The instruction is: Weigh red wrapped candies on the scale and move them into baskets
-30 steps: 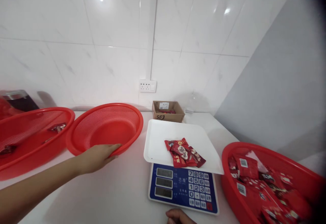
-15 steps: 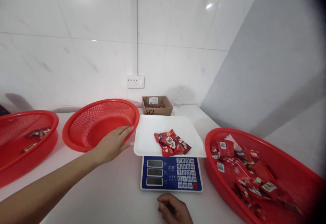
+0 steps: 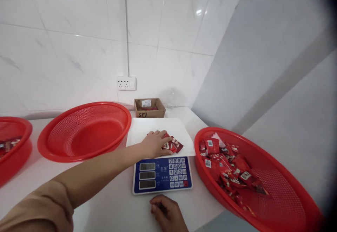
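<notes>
My left hand point(image 3: 154, 144) lies over the red snack packets point(image 3: 173, 144) on the white tray point(image 3: 158, 128) of the blue electronic scale point(image 3: 163, 174), fingers curled onto the pile. My right hand point(image 3: 164, 211) rests as a loose fist on the white counter just in front of the scale, with nothing visible in it. An empty red mesh basket point(image 3: 84, 130) stands to the left of the scale. To the right, a large red basket point(image 3: 263, 182) holds several of the same red packets.
A third red basket point(image 3: 10, 144) with a few packets shows at the far left edge. A small open cardboard box point(image 3: 149, 107) sits against the tiled wall behind the scale, below a wall socket point(image 3: 126, 83). A grey wall closes off the right side.
My left hand left the rim of the empty basket and moved right onto the packets on the scale tray. The view turned to the right. My right hand stayed in front of the scale.
</notes>
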Available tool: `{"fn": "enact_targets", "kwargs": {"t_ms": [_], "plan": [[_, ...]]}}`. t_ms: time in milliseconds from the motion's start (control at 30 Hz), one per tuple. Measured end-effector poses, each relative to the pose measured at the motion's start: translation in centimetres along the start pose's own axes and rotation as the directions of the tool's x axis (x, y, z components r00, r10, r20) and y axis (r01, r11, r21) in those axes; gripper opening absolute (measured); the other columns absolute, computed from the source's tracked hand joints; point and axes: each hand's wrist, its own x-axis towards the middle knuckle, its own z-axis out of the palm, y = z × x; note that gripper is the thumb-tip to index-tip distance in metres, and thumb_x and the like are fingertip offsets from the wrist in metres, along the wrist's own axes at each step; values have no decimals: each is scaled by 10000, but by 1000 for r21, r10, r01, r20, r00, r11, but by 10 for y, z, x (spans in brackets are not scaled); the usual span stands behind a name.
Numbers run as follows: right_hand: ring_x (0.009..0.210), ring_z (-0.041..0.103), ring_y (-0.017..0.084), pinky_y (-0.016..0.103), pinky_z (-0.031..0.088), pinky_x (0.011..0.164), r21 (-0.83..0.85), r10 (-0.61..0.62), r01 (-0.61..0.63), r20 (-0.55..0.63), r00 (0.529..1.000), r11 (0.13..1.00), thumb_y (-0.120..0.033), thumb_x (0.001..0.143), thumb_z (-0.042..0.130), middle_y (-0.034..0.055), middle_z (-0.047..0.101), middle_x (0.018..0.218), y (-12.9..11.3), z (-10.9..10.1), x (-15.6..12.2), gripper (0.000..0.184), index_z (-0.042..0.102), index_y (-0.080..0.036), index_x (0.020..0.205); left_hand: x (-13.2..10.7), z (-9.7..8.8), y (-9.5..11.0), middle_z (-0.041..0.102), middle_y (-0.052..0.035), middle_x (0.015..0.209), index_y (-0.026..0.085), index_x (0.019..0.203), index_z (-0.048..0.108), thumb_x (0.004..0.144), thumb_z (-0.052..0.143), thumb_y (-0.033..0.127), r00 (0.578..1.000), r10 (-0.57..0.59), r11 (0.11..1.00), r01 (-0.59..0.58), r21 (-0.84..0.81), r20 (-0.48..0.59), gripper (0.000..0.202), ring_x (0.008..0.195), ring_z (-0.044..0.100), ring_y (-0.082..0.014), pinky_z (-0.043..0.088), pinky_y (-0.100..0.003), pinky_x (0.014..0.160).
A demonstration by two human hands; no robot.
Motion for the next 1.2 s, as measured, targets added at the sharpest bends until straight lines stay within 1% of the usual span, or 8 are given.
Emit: {"fn": "enact_targets", "kwargs": {"t_ms": [200,333,467,700,867,967,1033,1200], "plan": [[662,599,159,226,460,607,-34,9,-8,37,999,999,-298,780,522,48,666,714,-4,-3,1,205,668,-164,832,9,1,-12,561,-86,1052,214,1072,531,766,534,503,984,-131,989,122,-83,-117,421,841,587,-233,447,-333,679],[658,600,161,231,460,609,-22,9,-8,49,999,1000,-305,787,522,48,667,709,-4,-2,0,203,663,-165,832,13,-3,-21,610,-51,929,198,1026,487,826,478,384,924,-295,951,258,-172,-242,274,797,593,-194,443,-288,657],[658,601,167,237,461,603,-1,30,-30,44,999,1000,-318,788,525,50,665,703,-1,-1,1,205,658,-169,830,7,-25,-29,629,-21,883,201,1025,469,856,420,362,858,-389,917,326,-229,-336,238,765,594,-157,440,-248,651],[653,594,172,247,455,593,9,-7,6,57,998,1000,-295,782,515,59,655,707,3,-2,2,200,660,-164,827,-52,-82,-58,638,-28,943,216,1052,517,804,486,417,785,-483,874,456,-167,-389,321,820,589,-205,425,-281,664],[652,595,174,249,453,593,27,-21,19,74,997,999,-276,776,509,66,653,702,0,-3,3,199,657,-151,824,-100,-91,-86,627,-66,1017,214,1160,486,794,457,505,735,-589,796,601,-79,-336,468,844,590,-259,439,-328,651],[651,594,170,245,453,593,37,-11,8,79,997,999,-266,771,514,61,652,703,-1,-3,3,185,654,-155,821,-112,-83,-97,612,-111,1064,195,1278,408,784,434,558,772,-588,794,608,12,-242,613,920,584,-306,462,-375,696],[652,591,165,238,451,589,42,3,-7,81,997,999,-263,776,511,56,649,705,-1,-3,2,181,652,-160,825,-109,-75,-98,542,-136,1209,182,1336,338,795,404,577,815,-541,821,565,77,-208,673,1098,501,-336,428,-433,843],[655,588,161,229,448,586,29,-7,5,70,998,1000,-260,783,509,46,649,705,-1,-2,2,176,652,-166,822,-70,-45,-71,277,-129,1451,167,1373,278,829,359,582,959,-258,960,267,81,-115,688,1344,184,-279,222,-430,1064]]}}
